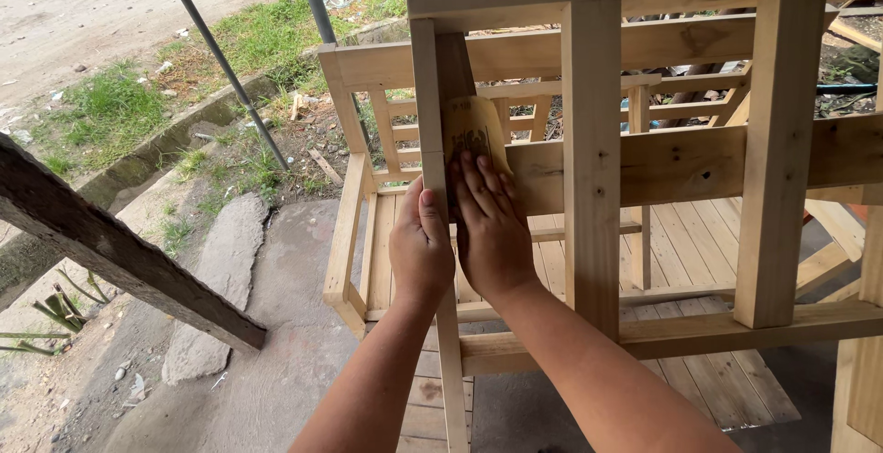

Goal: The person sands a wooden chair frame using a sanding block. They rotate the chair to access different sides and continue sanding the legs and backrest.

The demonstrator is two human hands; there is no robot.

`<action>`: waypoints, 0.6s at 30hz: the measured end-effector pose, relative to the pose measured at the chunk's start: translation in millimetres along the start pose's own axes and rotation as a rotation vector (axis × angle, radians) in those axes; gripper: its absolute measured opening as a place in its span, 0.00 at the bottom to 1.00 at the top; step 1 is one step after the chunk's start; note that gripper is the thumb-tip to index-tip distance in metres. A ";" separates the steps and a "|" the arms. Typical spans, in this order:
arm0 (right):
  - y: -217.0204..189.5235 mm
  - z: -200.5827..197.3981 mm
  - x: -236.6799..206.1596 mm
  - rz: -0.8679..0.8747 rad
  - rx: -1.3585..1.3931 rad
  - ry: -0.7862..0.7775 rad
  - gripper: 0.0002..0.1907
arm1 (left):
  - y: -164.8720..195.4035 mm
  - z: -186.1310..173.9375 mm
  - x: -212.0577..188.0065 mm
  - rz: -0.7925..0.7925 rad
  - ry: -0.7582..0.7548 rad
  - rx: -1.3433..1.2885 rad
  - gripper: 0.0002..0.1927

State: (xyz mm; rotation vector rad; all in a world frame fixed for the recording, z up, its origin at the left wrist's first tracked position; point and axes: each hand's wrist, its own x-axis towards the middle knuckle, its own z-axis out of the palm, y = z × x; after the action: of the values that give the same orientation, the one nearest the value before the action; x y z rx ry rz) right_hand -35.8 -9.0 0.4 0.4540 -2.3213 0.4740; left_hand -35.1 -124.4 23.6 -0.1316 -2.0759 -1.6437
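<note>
At the centre of the frame, the right hand (492,232) presses a thin sheet of sandpaper (474,131) flat against the wooden frame (590,159), fingers spread. The left hand (420,246) grips the upright post (430,94). The sheet looks limp and gritty, best held under flat fingers.

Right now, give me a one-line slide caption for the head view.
Right hand presses sandpaper flat against an unpainted wooden frame while the left hand grips its upright post.
</note>
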 end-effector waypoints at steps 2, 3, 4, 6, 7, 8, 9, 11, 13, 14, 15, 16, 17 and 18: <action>-2.6 -5.9 -3.0 -0.022 -0.005 -0.006 0.29 | -1.7 0.6 0.0 0.008 0.007 0.004 0.24; -5.3 -10.1 -5.5 -0.034 -0.006 -0.012 0.28 | -2.5 0.9 0.2 0.011 0.013 -0.001 0.24; -5.0 -12.5 -1.9 -0.034 -0.011 -0.030 0.28 | -3.4 1.2 0.1 0.013 0.022 -0.007 0.24; -7.0 -15.4 3.8 -0.026 -0.015 -0.066 0.28 | -4.7 1.4 0.3 0.039 0.030 0.013 0.24; -7.1 -15.0 8.4 -0.025 -0.015 -0.045 0.28 | -5.4 1.4 0.5 0.053 0.035 0.020 0.24; -7.9 -12.7 12.4 -0.025 -0.014 -0.021 0.28 | -5.6 1.4 0.4 0.040 0.033 0.023 0.24; -6.6 -9.5 17.6 -0.023 -0.014 0.002 0.28 | -6.0 1.3 0.5 0.026 0.029 0.025 0.25; -5.8 -4.0 15.5 -0.020 -0.019 0.010 0.29 | -6.0 1.1 0.3 0.029 0.033 0.027 0.25; -3.2 -1.9 1.6 -0.029 -0.023 0.011 0.29 | -5.7 1.3 0.2 0.077 0.048 0.027 0.25; -0.1 -3.0 -7.9 -0.041 -0.020 0.002 0.28 | -5.6 1.4 0.1 0.032 0.039 0.033 0.25; 3.7 -5.0 -17.5 -0.055 -0.018 -0.006 0.27 | -5.4 1.7 0.0 -0.012 0.032 0.037 0.25; 11.0 -6.9 -21.6 -0.044 -0.022 -0.002 0.27 | -5.4 1.8 0.1 -0.053 0.023 0.041 0.26; 16.1 -8.2 -25.9 -0.031 -0.027 -0.003 0.27 | -5.4 2.1 0.0 -0.027 0.032 0.044 0.26; 21.5 -8.3 -25.4 -0.015 -0.031 -0.006 0.27 | -5.5 2.2 0.0 -0.003 0.037 0.049 0.26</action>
State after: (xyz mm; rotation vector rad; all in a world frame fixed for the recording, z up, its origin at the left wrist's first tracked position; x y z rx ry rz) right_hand -23.3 18.2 -16.3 0.4579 -2.3262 0.4295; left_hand -37.9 -123.8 18.4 -0.0809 -2.0872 -1.5839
